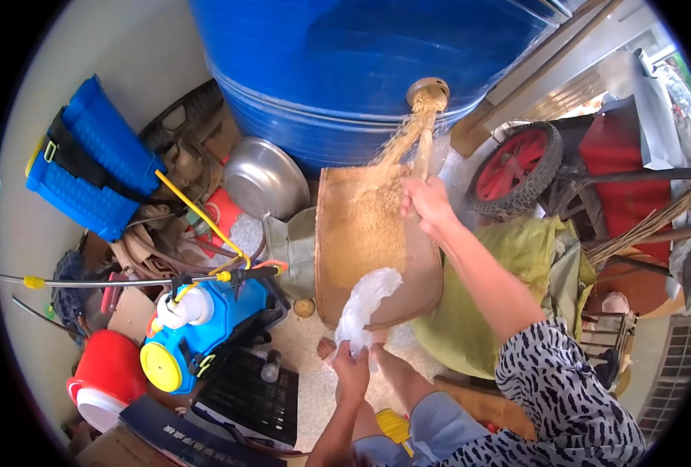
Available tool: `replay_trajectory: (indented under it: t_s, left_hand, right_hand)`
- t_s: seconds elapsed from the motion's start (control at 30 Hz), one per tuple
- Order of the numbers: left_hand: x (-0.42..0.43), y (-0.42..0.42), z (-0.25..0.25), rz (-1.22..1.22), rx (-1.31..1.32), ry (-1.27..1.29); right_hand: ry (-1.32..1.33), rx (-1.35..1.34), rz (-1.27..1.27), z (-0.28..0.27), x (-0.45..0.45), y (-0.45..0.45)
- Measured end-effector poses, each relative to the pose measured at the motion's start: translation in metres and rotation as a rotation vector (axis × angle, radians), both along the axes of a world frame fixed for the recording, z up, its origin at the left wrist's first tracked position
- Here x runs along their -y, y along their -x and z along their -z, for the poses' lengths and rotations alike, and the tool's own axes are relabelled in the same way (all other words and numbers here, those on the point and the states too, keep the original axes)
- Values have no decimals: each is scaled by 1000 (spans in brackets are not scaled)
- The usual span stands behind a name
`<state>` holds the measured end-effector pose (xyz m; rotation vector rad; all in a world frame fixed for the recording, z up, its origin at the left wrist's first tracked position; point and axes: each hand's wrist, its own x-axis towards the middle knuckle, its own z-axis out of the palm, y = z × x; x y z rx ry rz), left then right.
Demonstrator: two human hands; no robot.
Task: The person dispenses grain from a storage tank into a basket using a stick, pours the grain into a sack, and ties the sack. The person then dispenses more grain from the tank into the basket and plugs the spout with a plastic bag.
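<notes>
Grain (427, 100) pours from a round spout (439, 82) low on a large blue barrel (322, 62). It falls into a brown, scoop-shaped container (431, 292), where a heap of grain (365, 241) lies. My right hand (427, 200) is closed around a pale wooden stick (423, 148), whose upper end reaches toward the spout in the stream. Gathered in the closed fingers of my left hand (352, 370) is a translucent plastic bag (367, 300), which hangs over the container's near edge.
To the left are a metal bowl (264, 179), blue backpack sprayer (213, 319), red bucket (108, 373) and black crate (240, 397). On the right lie a yellow-green sack (485, 288) and a red-rimmed wheel (517, 163). A sprayer wand (112, 280) crosses the left side.
</notes>
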<state>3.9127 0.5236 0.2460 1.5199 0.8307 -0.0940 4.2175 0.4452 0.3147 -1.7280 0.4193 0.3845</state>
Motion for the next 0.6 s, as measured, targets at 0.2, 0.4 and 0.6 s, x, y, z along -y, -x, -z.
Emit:
replay_trajectory:
  t_s: [0.2,0.4,0.6]
  left_hand:
    - [-2,6,7,-26,-4,87]
    - [-5,11,5,-67,-41,68]
    - [-12,17,8,-24,-37,-20]
  right_hand:
    - [-111,135,73,7,-36,-3]
    - [465,219,43,3,-16,-95]
    - [923,406,-98,28,34,-125]
